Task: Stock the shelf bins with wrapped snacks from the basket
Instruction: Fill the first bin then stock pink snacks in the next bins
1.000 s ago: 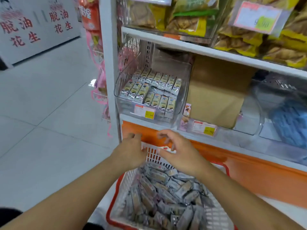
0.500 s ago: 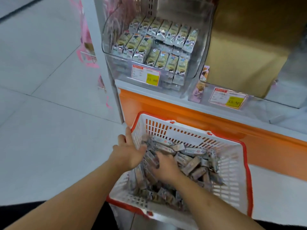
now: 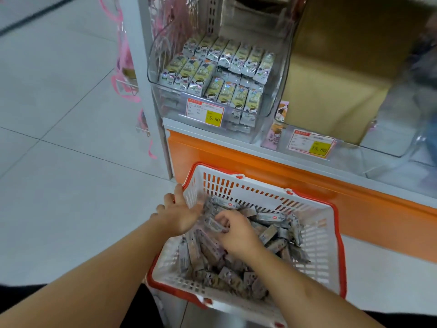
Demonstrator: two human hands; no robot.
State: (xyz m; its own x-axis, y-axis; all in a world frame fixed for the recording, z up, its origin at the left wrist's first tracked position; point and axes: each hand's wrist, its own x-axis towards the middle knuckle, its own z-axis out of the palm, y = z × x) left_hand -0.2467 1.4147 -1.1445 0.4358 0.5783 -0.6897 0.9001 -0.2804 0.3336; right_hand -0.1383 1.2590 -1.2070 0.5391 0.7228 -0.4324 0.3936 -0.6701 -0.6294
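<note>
A white basket with a red rim (image 3: pixel 314 235) sits below the shelf, holding several grey wrapped snacks (image 3: pixel 269 233). My left hand (image 3: pixel 182 215) is at the basket's left wall, palm turned inward with fingers straight, and snacks lie against the palm. My right hand (image 3: pixel 236 230) reaches into the pile, fingers curled round a wrapped snack (image 3: pixel 214 224) next to the left palm. Above, a clear shelf bin (image 3: pixel 160 84) holds rows of yellow and silver wrapped snacks (image 3: pixel 227 67).
An orange panel (image 3: pixel 307 176) runs under the shelf edge. Price tags (image 3: pixel 205 112) hang on the bin fronts. A brown cardboard box (image 3: pixel 335 79) stands in the bin to the right. Pink netting (image 3: pixel 125 58) hangs on the shelf's left post. Tiled floor (image 3: pixel 59 162) lies to the left.
Both hands dropped from the basket's far rim into the basket. Since half a second ago my right hand has lifted a snack towards the left palm.
</note>
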